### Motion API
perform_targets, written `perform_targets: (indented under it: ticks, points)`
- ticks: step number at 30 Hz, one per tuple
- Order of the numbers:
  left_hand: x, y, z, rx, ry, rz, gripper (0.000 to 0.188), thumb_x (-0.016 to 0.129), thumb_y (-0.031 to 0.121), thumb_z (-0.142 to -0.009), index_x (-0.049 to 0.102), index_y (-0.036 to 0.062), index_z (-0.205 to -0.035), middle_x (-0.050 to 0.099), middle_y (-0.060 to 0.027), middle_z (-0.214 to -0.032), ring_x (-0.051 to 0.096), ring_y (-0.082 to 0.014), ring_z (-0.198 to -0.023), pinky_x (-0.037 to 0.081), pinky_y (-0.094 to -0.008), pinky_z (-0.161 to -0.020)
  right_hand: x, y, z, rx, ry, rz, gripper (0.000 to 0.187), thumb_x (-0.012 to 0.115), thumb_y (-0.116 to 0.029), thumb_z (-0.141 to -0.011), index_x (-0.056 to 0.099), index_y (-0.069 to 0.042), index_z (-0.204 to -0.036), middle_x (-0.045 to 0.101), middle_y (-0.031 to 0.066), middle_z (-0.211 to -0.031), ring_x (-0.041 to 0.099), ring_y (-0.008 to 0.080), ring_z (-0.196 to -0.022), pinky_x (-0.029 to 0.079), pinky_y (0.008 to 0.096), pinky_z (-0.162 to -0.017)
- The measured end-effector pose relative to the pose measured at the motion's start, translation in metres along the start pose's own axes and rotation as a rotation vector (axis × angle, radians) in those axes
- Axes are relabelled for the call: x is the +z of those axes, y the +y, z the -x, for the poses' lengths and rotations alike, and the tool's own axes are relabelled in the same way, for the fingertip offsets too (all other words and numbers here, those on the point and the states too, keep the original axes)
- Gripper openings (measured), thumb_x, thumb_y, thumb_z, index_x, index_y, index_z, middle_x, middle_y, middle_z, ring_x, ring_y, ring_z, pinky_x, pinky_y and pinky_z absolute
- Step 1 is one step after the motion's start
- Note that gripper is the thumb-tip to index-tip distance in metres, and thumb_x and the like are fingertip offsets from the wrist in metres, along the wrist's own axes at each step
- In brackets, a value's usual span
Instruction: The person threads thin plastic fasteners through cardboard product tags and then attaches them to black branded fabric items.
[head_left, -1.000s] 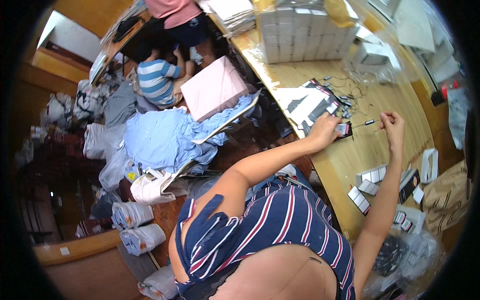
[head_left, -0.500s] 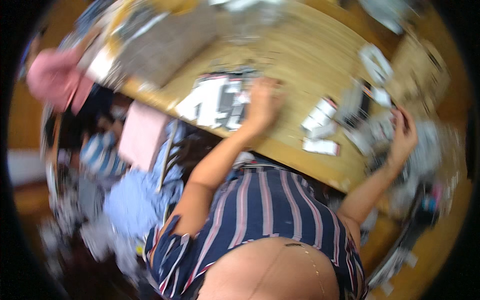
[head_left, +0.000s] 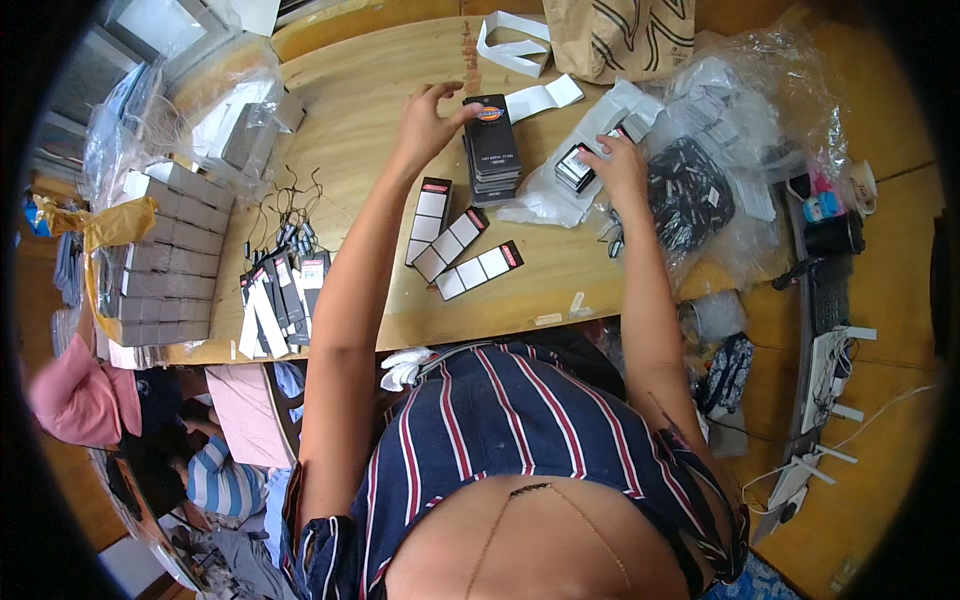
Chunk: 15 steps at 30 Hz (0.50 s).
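Observation:
My left hand (head_left: 432, 128) is at a tall stack of black cardboard hang tags (head_left: 492, 150), its thumb touching the top tag and its fingers spread off to the left. My right hand (head_left: 620, 168) bends over a small pile of black-and-white labels (head_left: 574, 168), fingertips closed at its edge; how many it grips is hidden. That pile lies on white plastic wrapping (head_left: 545, 205). Nearer me, between my arms, lie three tags with white panels and red ends (head_left: 478, 270). More tags with black strings (head_left: 285, 300) fan out left of my left forearm.
Stacked white boxes (head_left: 165, 265) in plastic stand on the table's left. To the right, a clear bag (head_left: 765, 160) lies by a bundle of black strings (head_left: 688, 195). A brown paper bag (head_left: 620, 40) stands at the back. A person in pink (head_left: 85, 395) is at far left.
The view has swung to the right and sharpened. My left hand has gone from near the stringed tags to the tall black stack. My right hand is now at the small labels.

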<state>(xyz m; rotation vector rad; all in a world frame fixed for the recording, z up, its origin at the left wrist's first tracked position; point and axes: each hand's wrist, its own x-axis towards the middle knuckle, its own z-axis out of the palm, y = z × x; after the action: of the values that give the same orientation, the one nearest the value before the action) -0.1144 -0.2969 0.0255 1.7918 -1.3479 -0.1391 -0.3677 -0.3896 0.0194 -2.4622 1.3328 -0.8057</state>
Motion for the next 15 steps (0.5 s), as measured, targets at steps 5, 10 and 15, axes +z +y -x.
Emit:
perform_targets:
  ticks: [5,10,15]
  points:
    - [0.01,0.017,-0.015,-0.023,-0.276,-0.22,0.059,0.074,0.039,-0.051,0.058,0.0073,-0.098,0.049,-0.014,-0.106,0.037,-0.0327,-0.105,0.032,-0.0406,-0.088,0.009,0.01,-0.006,0.113,-0.184,-0.048,0.035,0.07,-0.022,-0.06,0.06,0.0,-0.085,0.056,0.0175,-0.085,0.054,0.03,-0.081,0.042,0.0362,-0.071]
    - [0.012,0.011,-0.012,0.051,-0.112,-0.183,0.052,0.077,0.028,-0.048,0.06,0.0061,-0.092,0.053,-0.0131,-0.098,0.046,-0.0283,-0.093,0.038,-0.0372,-0.081,0.006,0.001,-0.003,0.052,-0.082,-0.016,0.029,0.07,-0.019,-0.06,0.058,0.0,-0.078,0.057,0.0154,-0.082,0.055,0.0295,-0.078,0.042,0.0362,-0.068]
    - [0.01,0.018,-0.015,-0.168,-0.127,0.113,0.04,0.076,0.015,-0.054,0.059,0.0036,-0.089,0.056,-0.006,-0.082,0.05,-0.0146,-0.075,0.042,-0.0282,-0.066,0.007,0.005,-0.01,0.223,-0.148,-0.214,0.021,0.069,-0.015,-0.062,0.056,-0.001,-0.072,0.059,0.013,-0.072,0.057,0.0279,-0.066,0.042,0.0349,-0.065]
